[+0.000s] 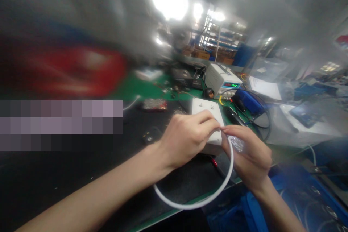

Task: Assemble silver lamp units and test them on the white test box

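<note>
A thick white cable [187,206] hangs in a wide loop, running under my left forearm and up to the fingertips of my right hand [250,152]. My right hand is closed in a pinch around its end. My left hand [187,134] also pinches, its fingertips meeting the right ones at the cable's tip; whatever small part lies between them is too small to make out. Just behind both hands sits a white box [202,106] with small metal toggles on its top, partly covered by my left hand. A small clear plastic bag [237,144] shows beside the right fingers.
Behind the box stands a power supply [221,79] with a lit green display. Right of it lie a blue device [250,102] and black-handled tools [234,116]. A red-tipped tool [214,162] rests under the hands on the black mat [122,195]. Blue bins [304,195] stand lower right.
</note>
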`<state>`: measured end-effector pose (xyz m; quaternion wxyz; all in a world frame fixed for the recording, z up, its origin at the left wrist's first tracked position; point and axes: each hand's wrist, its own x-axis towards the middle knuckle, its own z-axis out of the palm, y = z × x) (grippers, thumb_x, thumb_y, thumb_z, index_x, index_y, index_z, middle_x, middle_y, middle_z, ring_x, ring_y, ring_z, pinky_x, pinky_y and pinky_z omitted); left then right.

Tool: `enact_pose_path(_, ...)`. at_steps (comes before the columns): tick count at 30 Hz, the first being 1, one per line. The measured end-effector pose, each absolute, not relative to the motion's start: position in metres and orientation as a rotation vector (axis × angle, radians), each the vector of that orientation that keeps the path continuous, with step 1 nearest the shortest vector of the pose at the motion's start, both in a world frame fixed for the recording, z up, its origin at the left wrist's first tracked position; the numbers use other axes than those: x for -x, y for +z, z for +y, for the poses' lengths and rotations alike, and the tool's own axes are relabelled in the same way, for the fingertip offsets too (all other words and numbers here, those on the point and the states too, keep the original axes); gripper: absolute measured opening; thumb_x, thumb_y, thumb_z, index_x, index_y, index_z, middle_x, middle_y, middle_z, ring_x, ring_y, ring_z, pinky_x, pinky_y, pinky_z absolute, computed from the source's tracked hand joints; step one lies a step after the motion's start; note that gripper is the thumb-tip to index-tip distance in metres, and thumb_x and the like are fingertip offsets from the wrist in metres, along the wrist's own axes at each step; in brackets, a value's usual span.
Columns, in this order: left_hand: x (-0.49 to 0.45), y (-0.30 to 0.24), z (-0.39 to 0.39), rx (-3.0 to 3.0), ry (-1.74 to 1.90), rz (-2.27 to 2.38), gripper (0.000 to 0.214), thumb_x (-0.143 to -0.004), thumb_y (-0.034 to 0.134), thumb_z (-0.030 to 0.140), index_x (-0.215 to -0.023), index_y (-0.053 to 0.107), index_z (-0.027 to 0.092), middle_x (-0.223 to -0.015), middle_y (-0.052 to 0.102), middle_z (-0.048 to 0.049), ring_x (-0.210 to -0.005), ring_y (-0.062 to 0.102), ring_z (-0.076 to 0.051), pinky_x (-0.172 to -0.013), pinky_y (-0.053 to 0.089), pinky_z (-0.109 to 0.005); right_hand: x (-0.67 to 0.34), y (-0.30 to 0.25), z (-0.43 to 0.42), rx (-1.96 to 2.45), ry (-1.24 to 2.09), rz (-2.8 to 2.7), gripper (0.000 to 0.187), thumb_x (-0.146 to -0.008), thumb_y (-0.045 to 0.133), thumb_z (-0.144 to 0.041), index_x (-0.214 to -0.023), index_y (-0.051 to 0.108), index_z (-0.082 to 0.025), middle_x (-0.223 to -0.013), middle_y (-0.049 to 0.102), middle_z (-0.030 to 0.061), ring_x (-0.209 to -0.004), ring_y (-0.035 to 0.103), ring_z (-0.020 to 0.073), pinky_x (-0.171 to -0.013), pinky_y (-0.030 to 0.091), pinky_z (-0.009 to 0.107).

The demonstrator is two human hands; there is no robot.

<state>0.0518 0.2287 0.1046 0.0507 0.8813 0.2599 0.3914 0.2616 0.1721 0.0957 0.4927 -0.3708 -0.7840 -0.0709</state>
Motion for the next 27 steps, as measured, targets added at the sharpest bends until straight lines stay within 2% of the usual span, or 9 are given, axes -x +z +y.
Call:
enact_pose_path(4,-0.061,0.106,0.238,-2.641,1.164,0.884,0.021,-0.108,0.051,0.029,-0.114,0.070,0.023,-0.116,0.073,-0.0032,-0.097,0.073,-0.021,-0.074,0.052,-0.032,-0.264,0.092,0.180,1.020,-0.147,-1.843,0.026,-0.090,0.077,-0.007,-0.113,0.074,-0.019,-0.108,0.075,0.0045,-0.098,0.071,0.0179,-0.089,0.057,0.032)
enact_pose_path(8,-0.064,0.103,0.246,-2.603,1.144,1.056,0.021,-0.107,0.053,0.029,-0.124,0.065,0.023,-0.124,0.070,-0.0027,-0.104,0.072,-0.023,-0.081,0.055,-0.035,-0.269,0.086,0.192,1.227,-0.039,-1.632,0.012,-0.094,0.078,-0.021,-0.106,0.078,-0.023,-0.099,0.076,-0.0006,-0.087,0.071,0.0134,-0.081,0.055,0.024)
enact_pose_path(14,-0.063,0.094,0.245,-2.696,0.976,1.052,0.021,-0.107,0.051,0.027,-0.115,0.070,0.023,-0.112,0.071,-0.0027,-0.095,0.070,-0.024,-0.075,0.053,-0.037,-0.277,0.079,0.209,1.356,0.148,-1.468,0.015,-0.092,0.082,-0.036,-0.101,0.081,-0.024,-0.094,0.077,-0.0015,-0.079,0.070,0.0132,-0.072,0.053,0.021)
enact_pose_path(18,-0.064,0.090,0.244,-2.733,0.928,0.986,0.024,-0.107,0.050,0.027,-0.116,0.071,0.020,-0.110,0.069,-0.0050,-0.101,0.067,-0.025,-0.085,0.053,-0.039,-0.278,0.076,0.214,1.359,0.194,-1.444,0.016,-0.092,0.082,-0.038,-0.101,0.080,-0.024,-0.094,0.077,-0.0015,-0.079,0.070,0.0130,-0.073,0.053,0.021)
enact_pose_path(22,-0.066,0.089,0.247,-2.695,0.926,0.959,0.025,-0.107,0.050,0.028,-0.120,0.071,0.020,-0.111,0.069,-0.0060,-0.102,0.066,-0.025,-0.088,0.052,-0.039,-0.278,0.076,0.216,1.345,0.178,-1.439,0.015,-0.092,0.082,-0.036,-0.100,0.079,-0.024,-0.092,0.076,-0.0022,-0.079,0.069,0.0112,-0.073,0.053,0.019)
enact_pose_path(27,-0.068,0.091,0.252,-2.365,1.069,0.952,0.024,-0.107,0.054,0.031,-0.119,0.073,0.022,-0.114,0.070,-0.0041,-0.104,0.067,-0.022,-0.092,0.052,-0.035,-0.275,0.084,0.210,1.257,0.177,-1.491,0.013,-0.092,0.082,-0.031,-0.101,0.077,-0.023,-0.095,0.075,-0.0021,-0.083,0.069,0.0105,-0.077,0.053,0.017)
